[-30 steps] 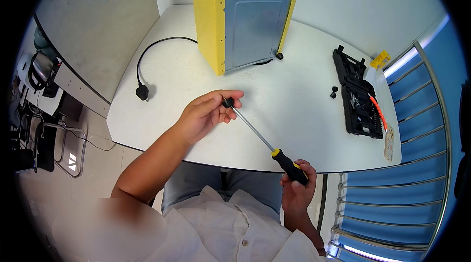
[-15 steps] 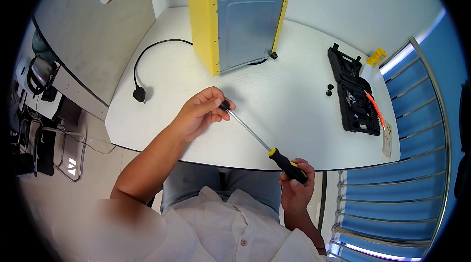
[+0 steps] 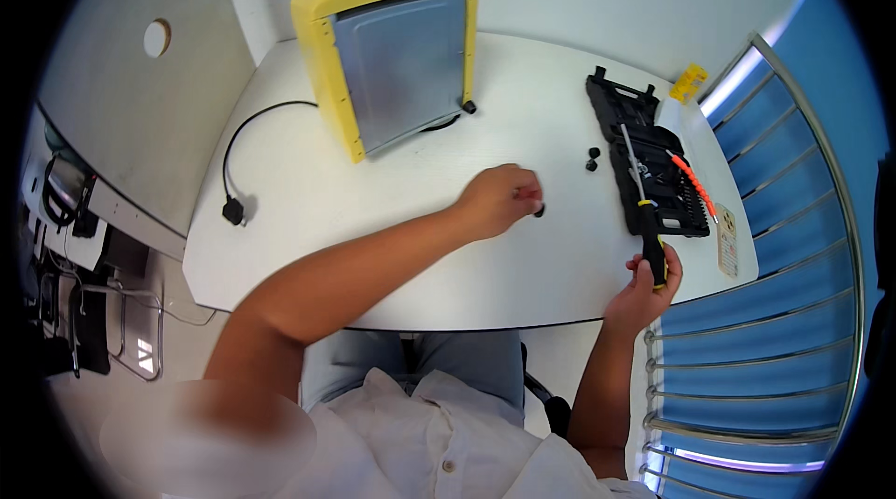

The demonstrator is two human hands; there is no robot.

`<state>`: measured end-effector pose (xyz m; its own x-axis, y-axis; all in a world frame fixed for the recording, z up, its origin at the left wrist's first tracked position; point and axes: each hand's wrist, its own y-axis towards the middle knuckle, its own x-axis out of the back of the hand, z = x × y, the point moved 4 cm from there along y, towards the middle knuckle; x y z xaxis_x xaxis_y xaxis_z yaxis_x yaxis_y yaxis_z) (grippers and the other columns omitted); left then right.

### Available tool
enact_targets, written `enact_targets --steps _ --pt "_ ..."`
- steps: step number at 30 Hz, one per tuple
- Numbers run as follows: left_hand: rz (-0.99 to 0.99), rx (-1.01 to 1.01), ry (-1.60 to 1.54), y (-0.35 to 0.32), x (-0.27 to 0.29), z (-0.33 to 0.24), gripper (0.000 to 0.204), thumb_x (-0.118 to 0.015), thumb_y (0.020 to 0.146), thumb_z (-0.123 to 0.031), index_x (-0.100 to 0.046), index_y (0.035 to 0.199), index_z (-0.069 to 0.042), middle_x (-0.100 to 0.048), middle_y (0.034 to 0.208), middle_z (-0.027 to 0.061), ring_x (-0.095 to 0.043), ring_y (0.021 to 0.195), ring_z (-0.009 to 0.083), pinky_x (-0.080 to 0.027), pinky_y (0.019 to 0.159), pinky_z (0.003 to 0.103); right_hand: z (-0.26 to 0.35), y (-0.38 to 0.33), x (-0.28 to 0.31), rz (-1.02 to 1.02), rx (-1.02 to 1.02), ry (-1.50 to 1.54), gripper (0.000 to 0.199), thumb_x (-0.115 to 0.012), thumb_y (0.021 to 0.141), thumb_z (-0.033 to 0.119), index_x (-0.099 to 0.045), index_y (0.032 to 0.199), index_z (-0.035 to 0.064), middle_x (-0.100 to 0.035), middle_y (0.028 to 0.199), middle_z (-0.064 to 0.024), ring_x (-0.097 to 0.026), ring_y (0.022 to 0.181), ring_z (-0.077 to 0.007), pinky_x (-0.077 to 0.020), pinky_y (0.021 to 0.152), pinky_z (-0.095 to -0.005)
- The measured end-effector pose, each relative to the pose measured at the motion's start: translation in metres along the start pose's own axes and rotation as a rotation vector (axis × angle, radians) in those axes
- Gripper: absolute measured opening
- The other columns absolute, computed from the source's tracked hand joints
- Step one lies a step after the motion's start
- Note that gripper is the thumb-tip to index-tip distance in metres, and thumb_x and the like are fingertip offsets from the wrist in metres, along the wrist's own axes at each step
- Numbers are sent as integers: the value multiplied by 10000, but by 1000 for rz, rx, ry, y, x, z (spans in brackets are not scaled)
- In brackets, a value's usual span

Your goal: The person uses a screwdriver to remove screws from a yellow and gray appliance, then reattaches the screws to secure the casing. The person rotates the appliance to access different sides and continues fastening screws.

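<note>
Currently gripping a screwdriver [image 3: 651,233] by its handle in the right hand [image 3: 646,282], perhaps for control, aimed far over an open black tool case [image 3: 665,138] at the right of the tabletop [image 3: 448,284]. Pinching a small black piece [image 3: 539,211] in the curled left hand [image 3: 500,202], mid-tabletop, probably with fingertips because of its size. Farther out, two loose black knobs [image 3: 593,159] just left of the case, perhaps grouped against loss; at far left, a yellow-framed appliance [image 3: 401,70], apparently set on its base for steadiness.

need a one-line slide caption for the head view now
Right hand holds a screwdriver over an open black tool case; left hand holds a small black part.
</note>
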<state>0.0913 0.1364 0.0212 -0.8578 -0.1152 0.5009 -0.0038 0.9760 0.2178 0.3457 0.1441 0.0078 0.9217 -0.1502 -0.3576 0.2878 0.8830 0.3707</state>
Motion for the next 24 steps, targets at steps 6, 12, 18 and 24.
enact_targets --steps 6,12,18,24 --pt "-121 2 158 83 -62 -2 64 -654 805 -123 -641 853 -84 -607 878 52 -571 822 231 -469 725 338 -7 5 6 -11 -11 -56 358 -500 780 -59 -509 1128 26 -499 1096 -94 -541 783 -133 -480 691 -264" --pt "-242 -51 318 91 -70 0 40 -667 781 -109 -662 820 -115 -604 916 37 -542 927 241 -475 776 353 -7 9 8 20 -66 -42 372 -488 765 -71 -504 1124 24 -490 1126 -104 -547 809 -143 -489 693 -272" --pt "-235 -40 407 89 -68 4 44 -668 769 -97 -661 810 -111 -598 935 47 -544 922 248 -478 778 352 -6 7 5 6 -60 -37 374 -486 795 -44 -484 1162 23 -526 1080 -104 -542 789 -137 -464 696 -278" --pt "-255 -47 433 86 -65 4 95 -670 760 -81 -653 849 -109 -595 949 50 -547 932 253 -482 785 356 -7 9 6 24 -54 -50 372 -491 813 -28 -473 1181 22 -535 1082 -104 -543 784 -135 -455 703 -281"
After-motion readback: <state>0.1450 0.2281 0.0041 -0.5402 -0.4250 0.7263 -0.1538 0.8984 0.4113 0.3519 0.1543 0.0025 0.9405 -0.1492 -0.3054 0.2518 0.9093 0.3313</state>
